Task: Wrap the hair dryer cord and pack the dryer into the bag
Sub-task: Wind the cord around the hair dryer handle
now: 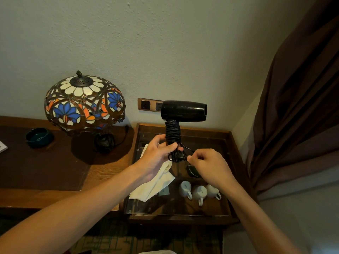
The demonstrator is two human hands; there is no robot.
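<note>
A black hair dryer [184, 110] is held upright in the air above a glass-topped cabinet, its barrel pointing right. Its black cord [173, 132] is wound in tight coils around the handle. My left hand [157, 154] grips the bottom of the handle over the coils. My right hand [207, 165] pinches the cord's end at the plug [178, 157], just below the handle. A cream cloth bag [156, 182] lies on the cabinet's glass under my left hand.
A stained-glass lamp [84, 101] stands on the wooden desk [45, 171] at left, beside a dark green ashtray [39, 137]. Wall sockets [150, 105] sit behind the dryer. White cups [199, 192] show under the cabinet glass [201, 208]. A brown curtain [297, 107] hangs at right.
</note>
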